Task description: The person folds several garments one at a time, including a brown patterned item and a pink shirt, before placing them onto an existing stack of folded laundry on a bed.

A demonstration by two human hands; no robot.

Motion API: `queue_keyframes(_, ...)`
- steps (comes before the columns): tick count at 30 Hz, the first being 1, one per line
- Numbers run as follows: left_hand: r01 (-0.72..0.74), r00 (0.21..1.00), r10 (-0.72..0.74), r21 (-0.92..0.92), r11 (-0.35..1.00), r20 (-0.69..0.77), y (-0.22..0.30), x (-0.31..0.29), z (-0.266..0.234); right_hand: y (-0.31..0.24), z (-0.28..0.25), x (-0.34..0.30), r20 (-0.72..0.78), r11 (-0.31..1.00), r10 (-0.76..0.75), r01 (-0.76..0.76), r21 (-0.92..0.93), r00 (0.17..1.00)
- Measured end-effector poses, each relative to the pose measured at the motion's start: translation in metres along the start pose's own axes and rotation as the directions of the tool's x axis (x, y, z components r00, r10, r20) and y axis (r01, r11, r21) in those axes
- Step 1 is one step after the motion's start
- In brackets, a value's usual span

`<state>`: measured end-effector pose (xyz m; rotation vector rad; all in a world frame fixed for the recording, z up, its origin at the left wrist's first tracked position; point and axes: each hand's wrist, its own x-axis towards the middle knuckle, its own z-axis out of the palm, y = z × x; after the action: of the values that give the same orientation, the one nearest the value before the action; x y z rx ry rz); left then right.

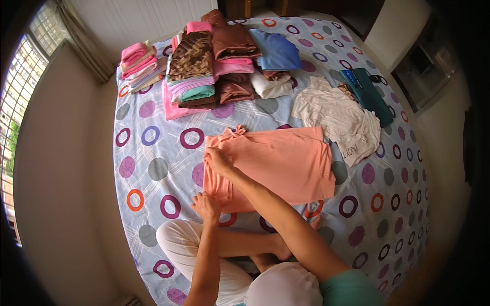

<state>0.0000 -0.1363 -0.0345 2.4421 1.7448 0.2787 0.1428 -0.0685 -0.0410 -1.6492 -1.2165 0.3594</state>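
Spread on the bed before me lies a peach garment [278, 166], with a small tied bow [235, 131] at its upper left corner. Gathers run down its left end. My right hand [218, 160] grips the fabric on that left end, just below the bow, fingers bent and closed. Lower down, at the garment's near left corner, my left hand [206, 206] pinches the edge. My right forearm crosses over the garment and covers part of its near side.
Past the peach garment stand stacks of folded clothes: a smaller pink pile [137, 58], a patterned brown cloth [191, 56], a brown satin piece [235, 42] and a blue one [278, 49]. A crumpled off-white shirt [337, 112] lies right, beside a dark teal flat item [368, 97].
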Motion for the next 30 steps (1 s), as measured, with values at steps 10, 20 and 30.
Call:
queue_keyframes(10,-0.538,0.843,0.538,-0.023,0.843,0.02,0.015,-0.012,-0.006,-0.025,-0.032,-0.069,0.207,0.896,0.011,0.083,-0.437,0.978)
queue_keyframes(20,-0.48,0.809,0.513,-0.181,0.859,0.288,0.004,-0.019,-0.005,0.072,-0.17,-0.082,-0.265,0.763,-0.044,-0.139,-0.632,0.963)
queue_keyframes(30,-0.56,0.762,0.597,-0.208,0.802,0.251,0.02,-0.024,-0.017,0.107,-0.326,-0.16,-0.528,0.654,0.42,-0.649,-0.389,0.738)
